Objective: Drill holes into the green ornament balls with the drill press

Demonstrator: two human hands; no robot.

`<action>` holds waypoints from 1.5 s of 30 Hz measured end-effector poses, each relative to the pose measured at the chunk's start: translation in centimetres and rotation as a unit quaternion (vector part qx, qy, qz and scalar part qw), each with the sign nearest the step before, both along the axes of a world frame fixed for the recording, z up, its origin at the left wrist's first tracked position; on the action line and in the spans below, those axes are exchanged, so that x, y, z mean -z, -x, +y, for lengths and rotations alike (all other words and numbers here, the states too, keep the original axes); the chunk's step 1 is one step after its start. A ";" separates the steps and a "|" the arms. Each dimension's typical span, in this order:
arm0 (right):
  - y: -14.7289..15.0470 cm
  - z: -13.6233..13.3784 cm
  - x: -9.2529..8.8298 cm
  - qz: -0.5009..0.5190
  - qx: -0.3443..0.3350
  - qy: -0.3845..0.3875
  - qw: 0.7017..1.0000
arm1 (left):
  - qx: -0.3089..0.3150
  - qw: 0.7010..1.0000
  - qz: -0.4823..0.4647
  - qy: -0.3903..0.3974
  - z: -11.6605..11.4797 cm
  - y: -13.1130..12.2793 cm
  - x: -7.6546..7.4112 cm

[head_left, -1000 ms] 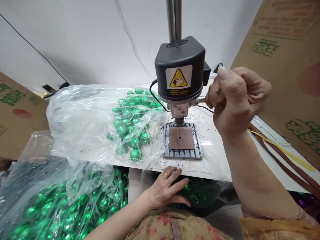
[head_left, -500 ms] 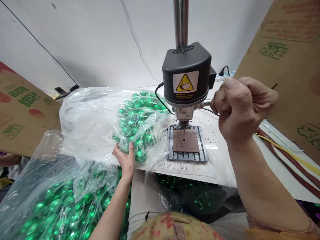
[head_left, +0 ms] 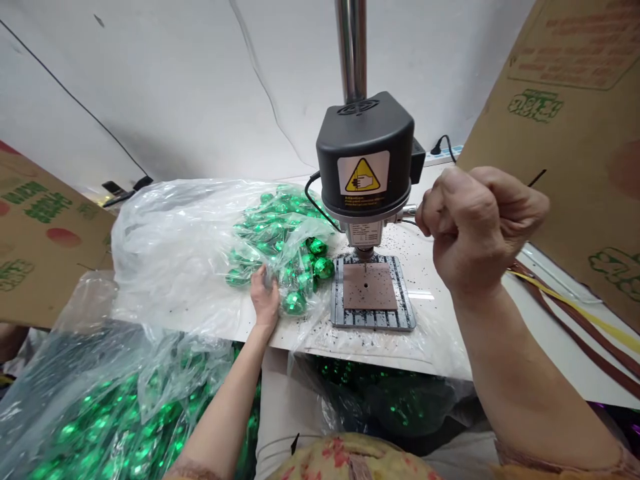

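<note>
My left hand (head_left: 265,300) has its fingers curled into a fold of the clear plastic bag (head_left: 170,247), at the near edge of a heap of shiny green balls (head_left: 294,303). Its fingertips are partly hidden by the plastic. Raised at the right, my right hand (head_left: 483,227) is closed in a fist beside the silver hub of the drill press (head_left: 367,157); the handle inside the grip is hidden. Under the drill bit, a brown board (head_left: 370,297) with a small dark hole lies on the slotted metal base (head_left: 375,321). No ball sits on the board.
More green balls (head_left: 100,427) fill a plastic bag at the lower left. Cardboard boxes (head_left: 45,247) stand on both sides. Dark shavings litter the white table (head_left: 440,327). Brown and yellow straps (head_left: 565,320) lie at the right. Another person's hand (head_left: 11,340) shows at the far left.
My left hand has moved right and slightly up, its spread fingers curling in at the plastic. Some green balls have shifted right toward the base. My right hand stays closed.
</note>
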State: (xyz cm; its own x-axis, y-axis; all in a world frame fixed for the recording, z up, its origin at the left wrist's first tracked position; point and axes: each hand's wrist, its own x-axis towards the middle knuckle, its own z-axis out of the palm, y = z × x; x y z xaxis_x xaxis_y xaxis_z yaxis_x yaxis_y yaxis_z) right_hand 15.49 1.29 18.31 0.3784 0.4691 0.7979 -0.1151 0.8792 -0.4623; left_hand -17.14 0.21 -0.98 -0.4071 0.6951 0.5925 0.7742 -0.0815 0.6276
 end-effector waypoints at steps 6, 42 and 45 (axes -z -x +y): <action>0.2 -0.1 0.1 0.003 -0.001 -0.011 1.000 | -0.013 0.976 0.139 -0.168 -2.7 -3.2 -5.0; -0.2 -0.3 0.3 -0.027 -0.040 0.021 0.999 | 0.349 0.884 -0.257 0.176 0.4 -14.8 -2.9; -0.2 -0.4 0.3 -0.029 -0.032 0.024 0.999 | 0.339 0.899 -0.217 0.170 0.5 -15.1 -2.7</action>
